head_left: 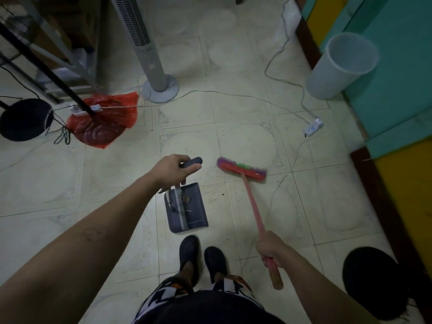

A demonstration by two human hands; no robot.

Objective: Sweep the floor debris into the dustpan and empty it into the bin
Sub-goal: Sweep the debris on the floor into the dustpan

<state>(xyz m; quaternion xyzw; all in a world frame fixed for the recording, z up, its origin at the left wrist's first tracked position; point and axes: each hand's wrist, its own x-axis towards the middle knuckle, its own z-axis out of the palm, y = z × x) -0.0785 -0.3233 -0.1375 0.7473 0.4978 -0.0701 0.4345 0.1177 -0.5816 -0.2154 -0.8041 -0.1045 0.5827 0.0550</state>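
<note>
My left hand (171, 170) grips the dark upright handle (191, 162) of a grey dustpan (187, 208), whose pan rests on the tiled floor just ahead of my feet, with a few bits of debris inside. My right hand (272, 250) holds the pink handle (253, 204) of a broom. Its red head (242, 170) with purple and green bristles sits on the floor to the right of the pan's top. Small dark specks (223, 194) lie on the tiles between pan and broom. A pale translucent bin (339, 66) stands far right against the wall.
A white cable (233, 93) runs across the floor to a power strip (313, 127). A tower fan (152, 66) stands at the back, a red plastic bag (105, 120) and black stand bases at the left. Teal and yellow wall (397, 90) borders the right.
</note>
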